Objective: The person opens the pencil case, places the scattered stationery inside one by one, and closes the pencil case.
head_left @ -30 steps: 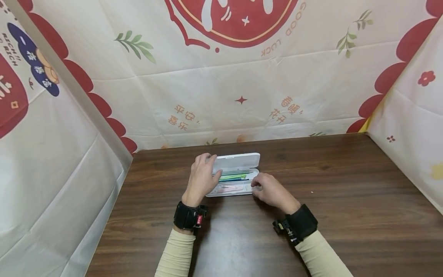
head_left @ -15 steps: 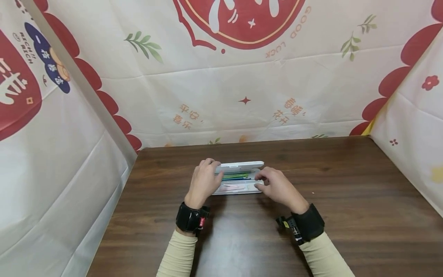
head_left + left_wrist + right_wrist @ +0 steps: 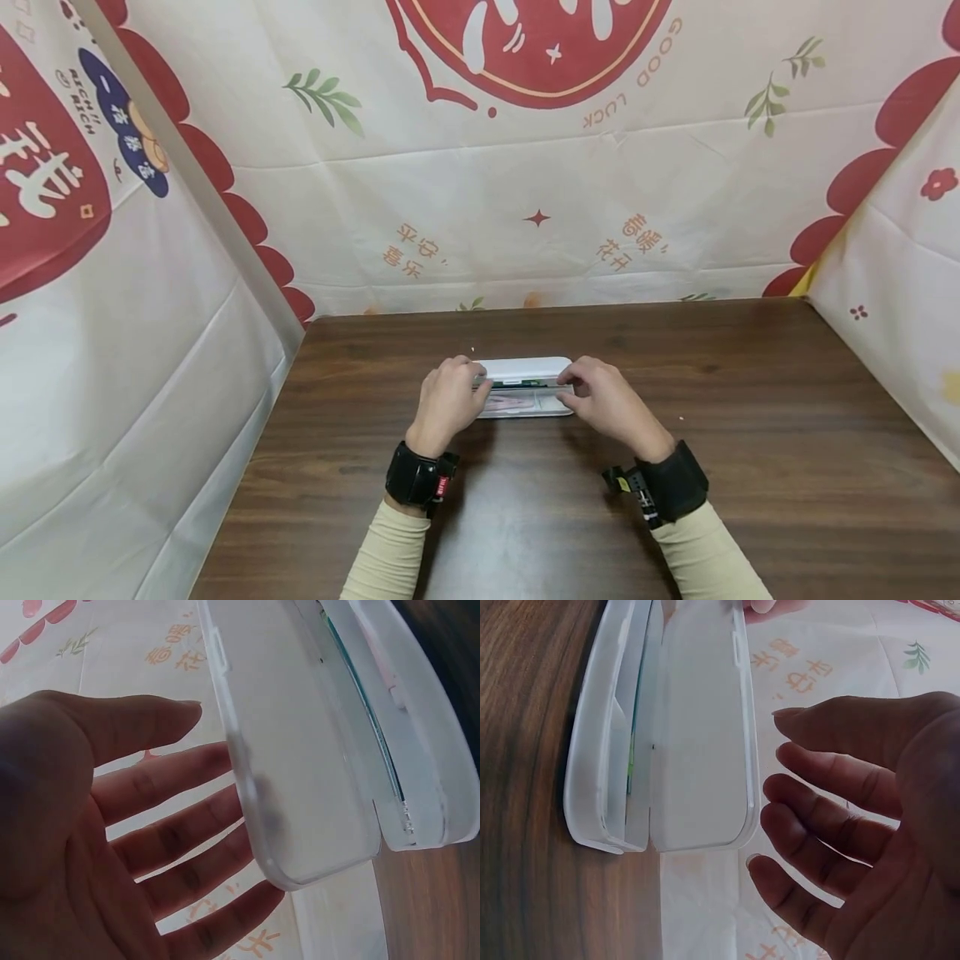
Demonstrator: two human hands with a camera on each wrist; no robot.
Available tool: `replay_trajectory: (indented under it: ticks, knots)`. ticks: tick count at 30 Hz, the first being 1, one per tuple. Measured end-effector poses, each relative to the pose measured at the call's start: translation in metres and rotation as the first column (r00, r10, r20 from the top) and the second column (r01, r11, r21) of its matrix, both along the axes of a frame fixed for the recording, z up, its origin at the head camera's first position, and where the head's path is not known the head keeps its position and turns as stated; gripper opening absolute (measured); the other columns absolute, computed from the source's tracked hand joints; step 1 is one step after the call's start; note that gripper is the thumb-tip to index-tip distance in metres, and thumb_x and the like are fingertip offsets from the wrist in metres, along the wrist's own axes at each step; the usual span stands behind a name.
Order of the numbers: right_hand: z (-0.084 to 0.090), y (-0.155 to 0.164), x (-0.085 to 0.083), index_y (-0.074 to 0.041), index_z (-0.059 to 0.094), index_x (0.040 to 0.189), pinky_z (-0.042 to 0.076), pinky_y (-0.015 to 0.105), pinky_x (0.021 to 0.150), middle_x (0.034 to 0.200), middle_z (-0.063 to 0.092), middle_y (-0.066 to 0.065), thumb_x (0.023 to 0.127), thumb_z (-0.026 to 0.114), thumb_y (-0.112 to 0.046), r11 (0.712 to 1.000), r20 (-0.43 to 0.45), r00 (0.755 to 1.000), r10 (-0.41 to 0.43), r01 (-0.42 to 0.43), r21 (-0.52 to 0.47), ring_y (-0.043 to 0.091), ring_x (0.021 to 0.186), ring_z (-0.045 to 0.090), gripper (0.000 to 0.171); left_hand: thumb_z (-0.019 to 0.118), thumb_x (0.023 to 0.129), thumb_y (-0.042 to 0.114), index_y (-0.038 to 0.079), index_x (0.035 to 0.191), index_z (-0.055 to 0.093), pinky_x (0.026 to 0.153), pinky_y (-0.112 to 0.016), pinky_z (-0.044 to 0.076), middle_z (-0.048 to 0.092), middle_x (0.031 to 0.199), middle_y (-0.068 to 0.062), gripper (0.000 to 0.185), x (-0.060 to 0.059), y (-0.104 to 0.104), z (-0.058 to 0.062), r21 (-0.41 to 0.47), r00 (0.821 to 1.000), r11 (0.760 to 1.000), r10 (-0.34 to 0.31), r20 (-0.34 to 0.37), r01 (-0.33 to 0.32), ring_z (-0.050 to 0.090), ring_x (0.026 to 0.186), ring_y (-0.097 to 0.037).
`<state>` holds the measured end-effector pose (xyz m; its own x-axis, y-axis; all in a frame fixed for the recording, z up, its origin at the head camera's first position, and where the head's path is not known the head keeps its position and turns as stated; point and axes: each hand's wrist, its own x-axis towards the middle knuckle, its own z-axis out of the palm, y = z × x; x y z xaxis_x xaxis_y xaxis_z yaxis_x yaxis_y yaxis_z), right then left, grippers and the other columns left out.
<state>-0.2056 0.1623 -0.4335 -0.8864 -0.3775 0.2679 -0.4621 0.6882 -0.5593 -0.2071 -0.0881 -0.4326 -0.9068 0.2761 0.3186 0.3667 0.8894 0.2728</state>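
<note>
Head view: pencil case (image 3: 523,388) on table (image 3: 750,467) between left hand (image 3: 447,403) and right hand (image 3: 609,403), lid half lowered, green pens inside. Wrist views: fingers of both straight, released; left fingers (image 3: 187,825) touch lid.

head: above, facing forward and down over the table (image 3: 750,433), far | left wrist: close, probably from low left, along the pencil case (image 3: 315,750) | right wrist: close, from its right end | shared: pencil case, all three
</note>
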Motion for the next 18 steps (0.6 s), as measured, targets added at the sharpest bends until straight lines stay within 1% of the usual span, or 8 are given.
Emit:
replay_trajectory:
  ticks: [4,8,13,18]
  knots:
    - [-0.002,-0.002,0.0,-0.002,0.071,0.096,0.047,0.036,0.071,0.093,0.065,0.012,0.085,0.076,-0.007,1.0,0.01,1.0,0.001,-0.001,0.007,0.027,0.081,0.057,0.014,0.07,0.091,0.025,0.012,0.097,0.079,0.062,-0.033,0.054,0.073,0.102,-0.005,0.016,0.001,0.0,-0.003,-0.006,1.0,1.0,0.004,0.004,-0.004,0.069,0.091,-0.021]
    - [-0.004,-0.004,-0.002,-0.001,0.071,0.098,0.044,0.036,0.07,0.093,0.064,0.012,0.085,0.075,-0.008,1.0,0.013,1.0,0.0,0.0,0.026,0.027,0.081,0.055,0.016,0.07,0.091,0.024,0.012,0.096,0.078,0.062,-0.033,0.054,0.072,0.1,-0.004,0.015,0.002,0.001,-0.004,-0.008,1.0,1.0,0.003,0.022,-0.003,0.069,0.089,-0.02]
    - [-0.009,-0.007,-0.003,0.001,0.071,0.1,0.046,0.039,0.075,0.094,0.063,0.011,0.086,0.074,-0.009,0.999,0.026,1.0,-0.005,0.004,0.05,0.024,0.085,0.054,0.018,0.071,0.091,0.024,0.014,0.094,0.078,0.061,-0.033,0.053,0.071,0.096,-0.003,0.013,0.002,0.002,-0.005,-0.026,0.999,1.0,0.01,0.043,-0.009,0.067,0.084,-0.017]
    - [-0.017,-0.009,-0.002,0.0,0.073,0.097,0.049,0.044,0.08,0.094,0.065,0.01,0.086,0.073,-0.008,0.998,0.012,1.0,0.006,-0.007,0.058,0.027,0.092,0.057,0.014,0.073,0.09,0.022,0.016,0.091,0.078,0.06,-0.031,0.052,0.069,0.091,-0.001,0.009,0.005,0.003,-0.008,-0.056,0.998,0.998,0.01,0.068,-0.007,0.064,0.08,-0.014]
